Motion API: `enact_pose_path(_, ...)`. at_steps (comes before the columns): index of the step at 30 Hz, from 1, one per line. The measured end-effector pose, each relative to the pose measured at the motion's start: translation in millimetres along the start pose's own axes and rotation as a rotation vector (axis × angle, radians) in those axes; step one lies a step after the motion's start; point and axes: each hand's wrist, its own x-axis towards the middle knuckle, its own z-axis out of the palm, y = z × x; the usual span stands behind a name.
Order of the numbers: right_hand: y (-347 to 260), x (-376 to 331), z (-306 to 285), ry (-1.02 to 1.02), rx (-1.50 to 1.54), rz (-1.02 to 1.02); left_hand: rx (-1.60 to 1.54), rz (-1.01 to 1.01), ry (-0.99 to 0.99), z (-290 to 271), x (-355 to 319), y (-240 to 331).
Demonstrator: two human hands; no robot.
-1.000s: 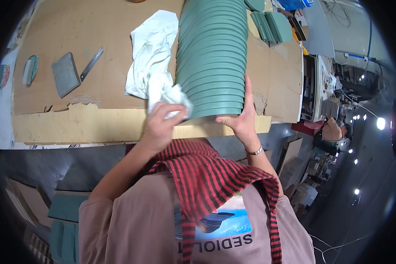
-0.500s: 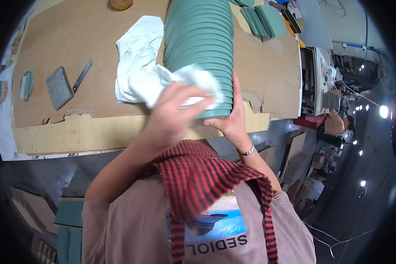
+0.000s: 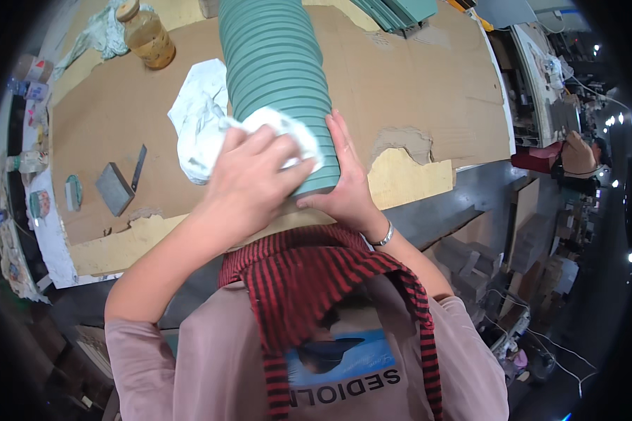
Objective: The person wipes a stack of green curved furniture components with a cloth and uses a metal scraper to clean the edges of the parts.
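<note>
A long row of green, curved-edged flat pieces (image 3: 274, 70) lies overlapped on the table, running away from me. My left hand (image 3: 249, 175) is closed on a white cloth (image 3: 198, 116) and presses it against the upper left of the row's near end. Part of the cloth is bunched under the fingers and slightly blurred; the rest trails onto the table to the left. My right hand (image 3: 347, 186) clasps the near end from the right. Its fingers lie along the side of the row, and the thumb bends round the front face.
Brown cardboard (image 3: 428, 91) covers the table. At left lie a grey block (image 3: 114, 188), a dark narrow blade (image 3: 139, 168) and a small green-edged oval item (image 3: 73, 193). A lidded glass jar (image 3: 147, 42) stands at the far left, near a crumpled cloth (image 3: 105, 35). Green panels (image 3: 400, 12) sit at the far right.
The view has shifted, bringing the whole jar into sight. My left hand has moved the cloth slightly leftward over the row's near end. My right hand keeps its grip there.
</note>
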Motion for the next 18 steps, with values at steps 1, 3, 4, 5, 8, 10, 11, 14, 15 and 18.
enact_pose_path(1,1,-1,-2,0.000,-0.010,0.011,0.039,-0.027,-0.032,-6,-7,-4)
enact_pose_path(3,-2,-3,1,-0.013,0.005,0.000,0.081,-0.090,-0.012,-7,-15,2)
enact_pose_path(4,-2,-2,3,-0.004,0.014,0.006,0.083,-0.083,-0.024,2,-8,4)
enact_pose_path(5,-2,0,4,-0.005,0.030,-0.003,0.059,-0.056,0.007,13,3,8)
enact_pose_path(8,-1,2,3,-0.004,0.010,-0.011,0.026,-0.033,0.053,23,6,6)
enact_pose_path(10,-3,-1,0,-0.005,0.012,0.018,-0.005,-0.074,0.210,27,-28,-7)
enact_pose_path(11,-3,-1,-1,-0.019,0.002,0.040,-0.008,-0.112,0.228,30,-52,-13)
enact_pose_path(14,-6,0,-1,-0.053,-0.005,0.056,-0.046,-0.270,0.295,30,-90,-25)
enact_pose_path(15,-7,1,-1,-0.053,-0.008,0.055,-0.081,-0.392,0.344,29,-91,-26)
enact_pose_path(18,-7,0,-3,-0.064,0.041,0.057,-0.100,-0.337,0.538,13,-24,-36)
